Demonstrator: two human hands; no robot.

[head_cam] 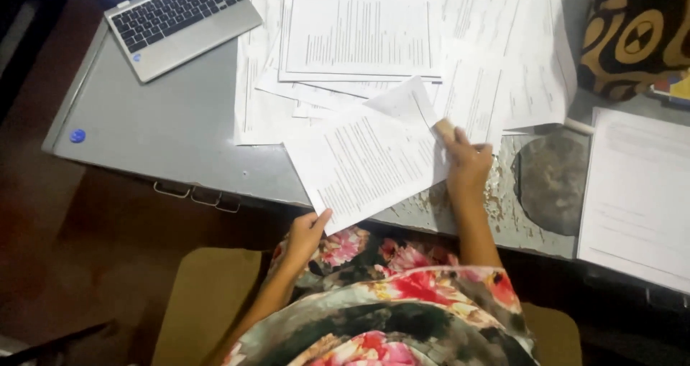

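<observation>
my left hand (pixel 307 235) pinched the near corner of a printed sheet (pixel 363 166), and my right hand (pixel 466 166) gripped its far edge along with a small pale object (pixel 443 129) i couldn't identify. the sheet sat lifted off the grey table (pixel 165 125), its top corner folded; the paper pile (pixel 374 50) behind looked unsorted, so most work seemed left.

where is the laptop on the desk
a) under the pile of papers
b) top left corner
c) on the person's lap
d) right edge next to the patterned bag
b: the laptop sits at the top left of the grey desk, apart from the papers spread to its right.
</observation>
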